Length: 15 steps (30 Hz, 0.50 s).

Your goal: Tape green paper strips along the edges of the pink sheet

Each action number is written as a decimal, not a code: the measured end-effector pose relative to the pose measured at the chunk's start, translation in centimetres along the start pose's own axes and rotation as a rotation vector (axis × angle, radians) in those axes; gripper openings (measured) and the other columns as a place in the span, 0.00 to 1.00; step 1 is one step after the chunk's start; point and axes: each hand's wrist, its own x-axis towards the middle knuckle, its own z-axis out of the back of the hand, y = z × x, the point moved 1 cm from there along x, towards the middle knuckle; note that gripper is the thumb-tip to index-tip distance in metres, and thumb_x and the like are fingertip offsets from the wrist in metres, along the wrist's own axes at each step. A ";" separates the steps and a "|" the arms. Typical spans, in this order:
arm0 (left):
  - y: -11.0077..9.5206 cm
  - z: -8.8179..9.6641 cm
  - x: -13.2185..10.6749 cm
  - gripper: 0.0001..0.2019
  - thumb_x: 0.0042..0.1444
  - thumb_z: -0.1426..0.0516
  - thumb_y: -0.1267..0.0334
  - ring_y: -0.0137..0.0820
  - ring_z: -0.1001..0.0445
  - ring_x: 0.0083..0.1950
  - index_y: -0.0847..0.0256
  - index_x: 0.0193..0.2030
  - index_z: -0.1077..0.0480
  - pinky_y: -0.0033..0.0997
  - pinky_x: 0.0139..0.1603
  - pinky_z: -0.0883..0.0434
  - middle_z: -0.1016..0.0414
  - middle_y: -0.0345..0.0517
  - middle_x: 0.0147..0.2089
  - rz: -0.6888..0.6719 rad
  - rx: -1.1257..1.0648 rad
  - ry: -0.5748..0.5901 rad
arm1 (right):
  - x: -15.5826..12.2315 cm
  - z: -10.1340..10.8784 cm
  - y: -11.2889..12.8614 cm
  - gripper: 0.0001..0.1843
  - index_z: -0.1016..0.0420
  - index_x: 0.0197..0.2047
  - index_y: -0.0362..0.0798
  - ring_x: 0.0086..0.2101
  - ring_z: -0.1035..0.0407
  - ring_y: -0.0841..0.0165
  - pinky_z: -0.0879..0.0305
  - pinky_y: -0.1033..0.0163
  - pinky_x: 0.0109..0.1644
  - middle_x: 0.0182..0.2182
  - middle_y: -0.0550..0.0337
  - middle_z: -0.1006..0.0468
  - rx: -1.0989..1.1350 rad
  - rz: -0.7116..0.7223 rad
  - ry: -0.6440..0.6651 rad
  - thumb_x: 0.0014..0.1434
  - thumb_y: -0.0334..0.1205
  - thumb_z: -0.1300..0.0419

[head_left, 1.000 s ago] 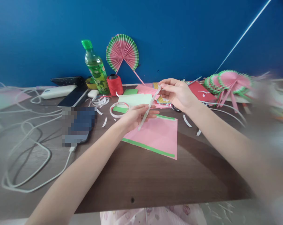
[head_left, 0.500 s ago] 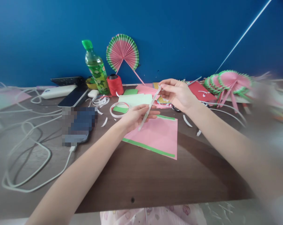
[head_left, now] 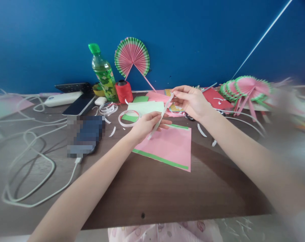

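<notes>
A narrow whitish strip [head_left: 154, 129] slants in the air above the pink paper sheet [head_left: 169, 144]. My right hand [head_left: 189, 101] pinches the strip's upper end between thumb and fingertips. Lower down, my left hand [head_left: 148, 124] has its thumb against the strip, with the fingers behind it; the strip's lower end hangs past this hand. Whether the strip is paper or tape I cannot tell. The pink sheet lies on the table with a green strip [head_left: 162, 159] along its near edge and another [head_left: 179, 126] along its far edge, partly hidden by my left hand.
A tape roll [head_left: 129, 118] lies beyond my left hand, near pale green paper [head_left: 144, 107]. Behind stand a green bottle [head_left: 104, 77], a red thread spool [head_left: 123, 91] and a pleated paper fan [head_left: 132, 55]. Cables [head_left: 51, 164] and a phone [head_left: 88, 134] are left; folded fans [head_left: 250, 89] right.
The strip's lower end has shifted slightly left and up. My left hand's fingers have moved a little; my right hand keeps its pinch almost in place.
</notes>
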 end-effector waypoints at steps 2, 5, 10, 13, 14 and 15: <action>0.1 0.0 0.0 0.11 0.60 0.50 0.67 0.29 0.23 0.34 0.64 0.45 0.30 0.26 0.34 0.32 0.21 0.53 0.40 -0.026 0.020 -0.006 | 0.0 0.0 -0.1 0.03 0.28 0.29 0.48 0.28 0.29 0.75 0.33 0.67 0.32 0.26 0.64 0.26 0.025 -0.008 -0.004 0.50 0.32 0.37; 0.0 -0.1 -0.1 0.12 0.59 0.50 0.69 0.29 0.23 0.35 0.63 0.46 0.30 0.27 0.35 0.31 0.21 0.52 0.41 -0.042 0.041 -0.017 | 0.0 0.0 -0.1 0.03 0.28 0.29 0.47 0.27 0.29 0.76 0.34 0.68 0.31 0.26 0.65 0.26 0.034 -0.015 -0.008 0.50 0.31 0.37; -0.3 -0.2 -0.3 0.15 0.55 0.48 0.74 0.30 0.22 0.38 0.64 0.49 0.31 0.29 0.39 0.30 0.22 0.54 0.45 -0.036 0.011 0.034 | 0.1 0.2 -0.2 0.03 0.28 0.29 0.48 0.27 0.29 0.75 0.33 0.68 0.31 0.26 0.65 0.26 0.030 -0.012 -0.006 0.50 0.31 0.37; -0.4 -0.2 -0.4 0.18 0.52 0.47 0.77 0.32 0.22 0.39 0.65 0.50 0.32 0.32 0.42 0.30 0.23 0.55 0.46 -0.037 -0.024 0.074 | 0.2 0.3 -0.2 0.03 0.28 0.29 0.48 0.27 0.29 0.75 0.34 0.69 0.30 0.26 0.65 0.25 0.031 -0.008 -0.007 0.49 0.32 0.37; -0.4 -0.2 -0.4 0.18 0.51 0.46 0.77 0.32 0.22 0.40 0.66 0.50 0.33 0.32 0.43 0.30 0.23 0.56 0.46 -0.038 -0.029 0.081 | 0.2 0.3 -0.3 0.04 0.28 0.29 0.48 0.27 0.29 0.75 0.34 0.69 0.29 0.25 0.65 0.25 0.032 -0.008 -0.009 0.49 0.32 0.37; -0.3 -0.2 -0.4 0.18 0.51 0.46 0.77 0.33 0.22 0.40 0.66 0.50 0.33 0.33 0.44 0.30 0.23 0.56 0.46 -0.039 -0.032 0.086 | 0.2 0.3 -0.3 0.04 0.28 0.29 0.47 0.27 0.29 0.75 0.34 0.69 0.29 0.25 0.65 0.25 0.033 -0.008 -0.011 0.49 0.32 0.37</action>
